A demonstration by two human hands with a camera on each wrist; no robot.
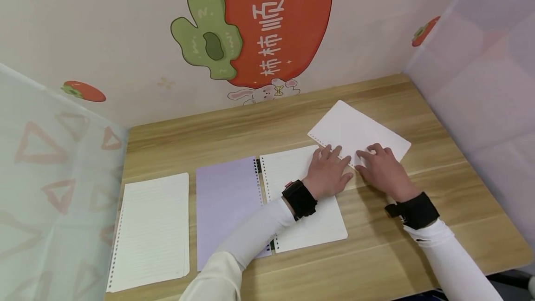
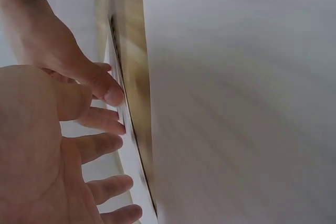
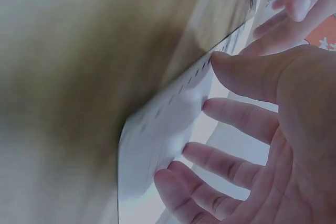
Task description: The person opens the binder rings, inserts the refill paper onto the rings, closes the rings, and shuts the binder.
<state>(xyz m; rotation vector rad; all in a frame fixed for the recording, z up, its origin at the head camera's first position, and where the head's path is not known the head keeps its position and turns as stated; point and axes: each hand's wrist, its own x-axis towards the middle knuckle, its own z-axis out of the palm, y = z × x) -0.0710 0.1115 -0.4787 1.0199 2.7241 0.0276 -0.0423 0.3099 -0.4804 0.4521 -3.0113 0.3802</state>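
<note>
White loose-leaf paper (image 1: 355, 124) with a row of punched holes lies at an angle at the back right. My right hand (image 1: 384, 173) rests its fingertips on it, the thumb (image 3: 226, 66) at the punched edge. My left hand (image 1: 328, 173), fingers spread, reaches over the upper right corner of a ruled white page (image 1: 309, 231), its fingertips at the loose paper's near corner. That page forms the right side of an opened loose-leaf notebook; a purple sheet (image 1: 223, 199) forms the left. Dark binding (image 1: 259, 166) shows between them, partly hidden by my left forearm.
A ruled, punched stack of paper (image 1: 152, 231) lies at the left of the wooden table (image 1: 167, 138). Behind stands a wall (image 1: 138, 22) with printed tomatoes and a rabbit. Patterned curtains (image 1: 489, 73) hang at both sides.
</note>
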